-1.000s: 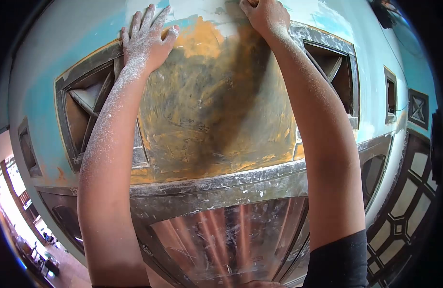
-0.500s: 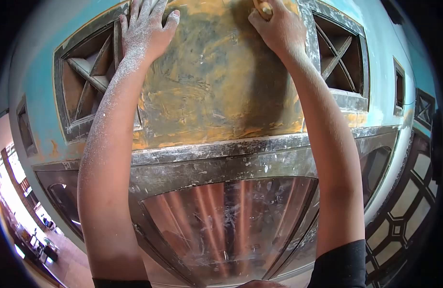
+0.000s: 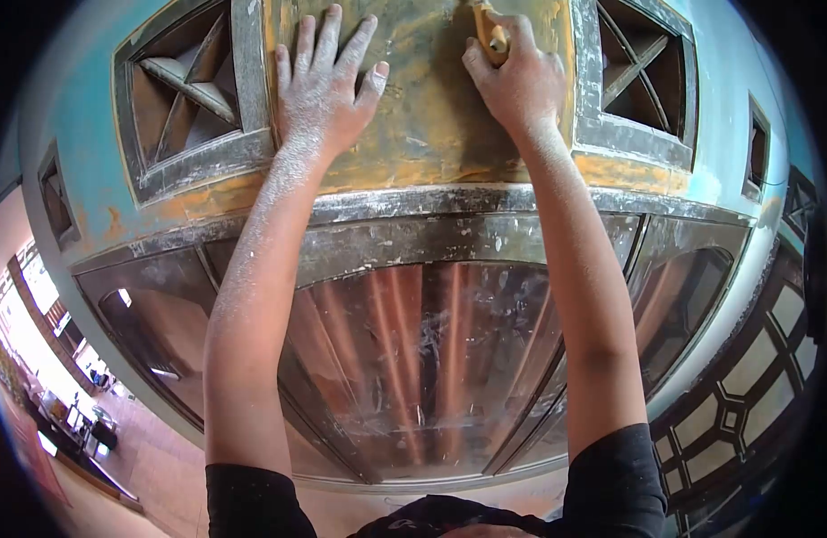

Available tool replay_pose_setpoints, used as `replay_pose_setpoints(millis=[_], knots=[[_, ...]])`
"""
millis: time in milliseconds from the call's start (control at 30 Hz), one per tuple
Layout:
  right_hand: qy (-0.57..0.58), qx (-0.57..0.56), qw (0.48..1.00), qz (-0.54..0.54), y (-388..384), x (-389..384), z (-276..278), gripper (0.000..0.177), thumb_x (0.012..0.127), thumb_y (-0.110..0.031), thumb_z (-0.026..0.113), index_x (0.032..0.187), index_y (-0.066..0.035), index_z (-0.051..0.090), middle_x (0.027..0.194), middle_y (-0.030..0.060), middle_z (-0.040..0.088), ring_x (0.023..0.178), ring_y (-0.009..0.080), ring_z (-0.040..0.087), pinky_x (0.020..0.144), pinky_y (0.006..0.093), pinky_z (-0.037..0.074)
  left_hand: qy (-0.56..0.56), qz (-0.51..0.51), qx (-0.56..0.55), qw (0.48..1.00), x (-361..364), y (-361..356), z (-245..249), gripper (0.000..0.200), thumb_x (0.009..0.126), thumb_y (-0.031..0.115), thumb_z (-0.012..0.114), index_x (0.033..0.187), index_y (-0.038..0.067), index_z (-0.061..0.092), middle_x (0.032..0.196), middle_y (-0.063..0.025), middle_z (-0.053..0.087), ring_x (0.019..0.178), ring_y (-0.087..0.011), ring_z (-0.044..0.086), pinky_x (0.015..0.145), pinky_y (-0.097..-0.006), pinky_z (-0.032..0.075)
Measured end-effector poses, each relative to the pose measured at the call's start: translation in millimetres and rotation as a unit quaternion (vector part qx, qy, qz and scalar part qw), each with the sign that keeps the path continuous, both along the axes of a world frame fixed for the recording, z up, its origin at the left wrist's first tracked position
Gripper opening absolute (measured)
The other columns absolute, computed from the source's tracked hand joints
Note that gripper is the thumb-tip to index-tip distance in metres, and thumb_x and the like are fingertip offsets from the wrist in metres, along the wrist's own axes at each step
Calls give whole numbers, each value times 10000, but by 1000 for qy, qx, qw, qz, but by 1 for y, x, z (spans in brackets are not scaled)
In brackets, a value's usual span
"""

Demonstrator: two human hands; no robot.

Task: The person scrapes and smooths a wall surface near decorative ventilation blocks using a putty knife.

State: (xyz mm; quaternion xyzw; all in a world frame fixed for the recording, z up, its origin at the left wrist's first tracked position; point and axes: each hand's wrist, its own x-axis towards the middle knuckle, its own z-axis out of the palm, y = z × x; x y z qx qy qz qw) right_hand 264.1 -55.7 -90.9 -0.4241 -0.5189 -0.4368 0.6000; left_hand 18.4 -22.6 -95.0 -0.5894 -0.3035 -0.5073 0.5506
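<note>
My left hand [image 3: 322, 94], coated in pale dust, lies flat with fingers spread on the yellow-brown, patchy wall panel [image 3: 422, 112]. Its fingertips point upward, close to the panel's left side. Over the right part of the same panel, my right hand [image 3: 525, 85] is closed around a wooden-handled scraper [image 3: 492, 34]. The handle's end shows between thumb and fingers; its working end is at the top edge of the view and cannot be made out clearly.
Worn frames with crossed bars stand left [image 3: 185, 90] and right [image 3: 646, 76] of the panel. Below runs a paint-flecked wooden ledge [image 3: 413, 202] above a glazed arch [image 3: 413, 359] with reddish curtains. A dark lattice door [image 3: 736, 412] is at right.
The view has tilted upward, so the panel and ledge sit higher or shift in frame. My left hand appears lower and further right; my right hand still grips the scraper, lower in view.
</note>
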Motion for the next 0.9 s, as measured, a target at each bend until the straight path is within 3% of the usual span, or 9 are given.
replay_pose_setpoints(millis=[233,400,467,500,600,667,733,800,900], knots=[[-57,23,992,111,-3,-32,-49,444,933,-378,694,1320,-206,561,842,49,725,897,277,713,880,472,418,6,-91,-82,992,36,-12,-37,646,1075,607,178,1589,280,396,1701,-29,250,1575,-338,157,1231,-646,26],[-26,-98,971,216,-21,-58,-72,541,982,-341,582,1465,-149,434,935,90,746,999,321,700,888,512,398,-8,-261,-185,947,63,-30,-56,695,1093,481,293,1617,28,234,1671,-146,290,1569,-373,165,1231,-641,-30],[-53,-98,960,259,-24,-60,-74,595,994,-343,537,1523,-133,365,1004,136,740,1046,348,686,905,516,400,-43,-418,-224,879,69,-43,-62,661,1083,357,423,1617,21,225,1597,-204,408,1539,-380,258,1253,-559,84],[-81,-98,946,297,-26,-61,-74,649,1006,-345,493,1581,-117,296,1074,182,734,1093,375,672,922,520,401,-77,-467,-255,843,68,-50,-65,663,1052,245,501,1607,2,232,1480,-250,530,1442,-396,430,1201,-475,285],[-158,-112,909,369,-23,-59,-71,733,1007,-322,458,1640,-104,159,1219,264,673,1181,416,622,990,525,398,-124,-518,-268,803,60,-62,-61,642,1044,231,500,1596,2,265,1395,-282,585,1325,-405,554,1083,-436,433],[-181,-188,878,401,-43,-52,-53,731,1027,-350,431,1654,-124,131,1322,270,619,1221,426,595,1057,524,384,-145,-448,-255,844,46,-75,-52,623,1045,239,499,1586,8,294,1343,-294,613,1249,-420,610,1039,-441,476],[-254,-247,902,249,-57,-49,-36,664,1046,-397,400,1647,-187,212,1332,217,627,1238,401,586,1088,535,372,-100,-336,-169,921,24,-71,-40,607,1047,246,494,1588,39,313,1322,-295,622,1206,-423,631,1017,-468,489],[-300,-172,935,81,-66,-36,-17,535,1049,-471,405,1564,-324,414,1374,135,597,1323,336,515,1107,533,357,-121,-226,-194,947,-2,-88,-29,545,1048,251,520,1564,116,410,1363,-288,598,1224,-456,604,1057,-461,474],[-204,-30,974,99,-44,0,24,497,1028,-489,470,1493,-316,506,1409,102,574,1351,336,488,1124,542,341,-125,-95,-157,975,-43,-90,-17,551,1027,245,541,1554,135,425,1318,-273,627,1211,-464,599,1049,-506,466]])
